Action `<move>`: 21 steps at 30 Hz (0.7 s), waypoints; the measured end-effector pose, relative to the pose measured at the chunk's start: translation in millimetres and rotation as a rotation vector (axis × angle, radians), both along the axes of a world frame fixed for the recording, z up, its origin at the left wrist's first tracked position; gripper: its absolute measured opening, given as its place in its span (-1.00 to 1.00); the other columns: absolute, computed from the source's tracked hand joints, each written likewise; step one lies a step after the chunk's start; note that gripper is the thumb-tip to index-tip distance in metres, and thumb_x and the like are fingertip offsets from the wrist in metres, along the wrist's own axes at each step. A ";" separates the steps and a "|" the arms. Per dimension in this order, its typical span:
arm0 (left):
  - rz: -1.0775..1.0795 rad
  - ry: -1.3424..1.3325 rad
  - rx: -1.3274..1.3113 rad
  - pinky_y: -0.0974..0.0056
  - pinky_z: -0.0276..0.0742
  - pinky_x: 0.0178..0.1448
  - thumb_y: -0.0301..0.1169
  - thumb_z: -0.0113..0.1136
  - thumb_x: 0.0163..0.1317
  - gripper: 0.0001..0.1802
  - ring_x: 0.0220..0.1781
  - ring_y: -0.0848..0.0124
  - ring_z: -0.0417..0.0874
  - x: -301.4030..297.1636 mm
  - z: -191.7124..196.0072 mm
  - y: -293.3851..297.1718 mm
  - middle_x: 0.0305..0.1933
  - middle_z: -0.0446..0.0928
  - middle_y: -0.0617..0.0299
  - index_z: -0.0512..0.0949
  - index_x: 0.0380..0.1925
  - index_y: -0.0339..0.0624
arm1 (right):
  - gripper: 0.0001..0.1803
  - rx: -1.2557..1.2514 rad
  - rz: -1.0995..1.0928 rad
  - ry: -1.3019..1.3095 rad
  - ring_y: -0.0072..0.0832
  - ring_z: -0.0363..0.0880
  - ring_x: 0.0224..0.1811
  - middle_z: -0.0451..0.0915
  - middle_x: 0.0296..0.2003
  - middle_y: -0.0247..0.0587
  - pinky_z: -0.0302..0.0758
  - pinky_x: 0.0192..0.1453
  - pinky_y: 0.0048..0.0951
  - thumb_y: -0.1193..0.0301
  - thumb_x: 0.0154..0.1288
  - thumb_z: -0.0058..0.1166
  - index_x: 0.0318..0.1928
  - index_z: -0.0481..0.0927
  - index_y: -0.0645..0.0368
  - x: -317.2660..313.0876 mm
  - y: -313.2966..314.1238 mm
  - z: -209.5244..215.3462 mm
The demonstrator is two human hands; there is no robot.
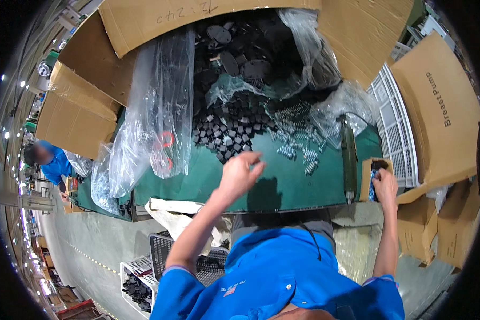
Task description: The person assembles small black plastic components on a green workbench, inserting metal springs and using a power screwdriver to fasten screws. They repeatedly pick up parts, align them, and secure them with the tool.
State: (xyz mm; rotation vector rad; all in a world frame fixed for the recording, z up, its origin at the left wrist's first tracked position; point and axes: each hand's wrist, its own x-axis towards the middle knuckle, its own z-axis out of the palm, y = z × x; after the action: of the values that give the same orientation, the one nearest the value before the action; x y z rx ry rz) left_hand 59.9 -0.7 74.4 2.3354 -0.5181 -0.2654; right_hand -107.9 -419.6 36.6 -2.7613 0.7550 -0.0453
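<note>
My left hand [241,174] is over the green tabletop, just in front of a heap of small black blocks [228,130]. Its fingers are curled in; whatever they may hold is too small to make out. At the table's right end, my right hand [385,186] reaches into a small cardboard box [366,180] with bluish, shiny small parts in it. Those fingers are bent together, and anything between them is hidden. Loose metal springs [310,159] lie between the two hands, right of the black blocks. An electric screwdriver [349,154] stands upright beside the small box.
A large open carton [213,12] lined with clear plastic [170,96] holds black oval parts [256,69] at the back. White crate [397,125] and cardboard stand at right. Below left are crates [162,250] and white cloth [184,221]. Another person [56,165] works far left.
</note>
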 end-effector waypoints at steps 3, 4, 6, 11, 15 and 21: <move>0.084 -0.163 0.124 0.11 0.63 0.04 -0.26 0.29 0.21 -0.61 -0.06 0.05 0.74 95.8 -18.9 1.5 -0.12 0.70 -0.08 0.66 -0.03 -0.27 | -0.84 0.009 -0.097 -0.018 0.06 0.60 -0.27 0.63 -0.39 0.07 0.48 -0.20 -0.02 0.38 0.19 0.15 -0.38 0.54 0.24 -1.3 4.5 -5.8; 0.151 -0.158 0.122 0.12 0.63 0.03 -0.29 0.27 0.21 -0.62 -0.07 0.05 0.75 125.3 -16.0 -1.2 -0.15 0.71 -0.08 0.65 -0.03 -0.29 | -0.84 0.034 -0.109 -0.017 0.05 0.60 -0.29 0.62 -0.40 0.05 0.47 -0.21 -0.04 0.38 0.20 0.15 -0.38 0.54 0.24 0.3 6.2 -5.8; 0.267 -0.128 0.125 0.13 0.60 0.01 -0.32 0.27 0.20 -0.61 -0.06 0.08 0.76 183.0 -20.6 -7.7 -0.15 0.71 -0.12 0.65 -0.02 -0.30 | -0.83 0.074 -0.142 -0.006 0.01 0.58 -0.33 0.61 -0.43 0.03 0.46 -0.24 -0.09 0.39 0.22 0.16 -0.37 0.55 0.25 2.3 10.4 -0.1; 0.509 0.029 -0.061 0.04 0.51 0.26 0.01 0.46 0.02 -0.02 0.13 -0.03 0.65 287.4 -98.4 -62.8 0.14 0.57 -0.20 0.28 0.33 -0.35 | -0.89 0.482 -0.226 -0.299 -0.48 0.65 -0.35 0.62 -0.41 -0.24 0.47 -0.31 -0.44 0.54 0.27 0.18 -0.19 0.66 0.24 -10.5 4.1 -0.6; 0.646 0.032 0.245 -0.02 0.48 0.35 0.27 0.52 -0.15 0.49 0.29 -0.13 0.53 263.7 -57.7 -133.9 0.39 0.26 -0.36 -0.15 0.48 -0.49 | -0.85 0.952 -0.278 -0.639 -0.50 0.71 -0.27 0.68 -0.27 -0.18 0.62 -0.26 -0.55 0.62 0.32 0.11 -0.12 0.65 0.34 -33.7 24.2 28.5; 0.449 -0.211 0.358 0.10 0.62 0.15 0.06 0.47 -0.04 0.12 0.08 -0.02 0.70 339.4 -120.0 -47.8 0.05 0.62 -0.21 0.23 0.25 -0.67 | -0.88 1.513 -0.255 -0.707 -0.44 0.68 -0.42 0.67 -0.36 -0.08 0.63 -0.34 -0.47 0.65 0.27 0.12 -0.19 0.65 0.39 -92.5 83.2 27.7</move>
State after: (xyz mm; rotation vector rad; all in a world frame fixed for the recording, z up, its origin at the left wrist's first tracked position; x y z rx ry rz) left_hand 399.4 -48.5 -45.6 2.7678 -0.0299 0.1116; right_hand -200.4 -336.3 64.3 -1.0828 0.5302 -0.3203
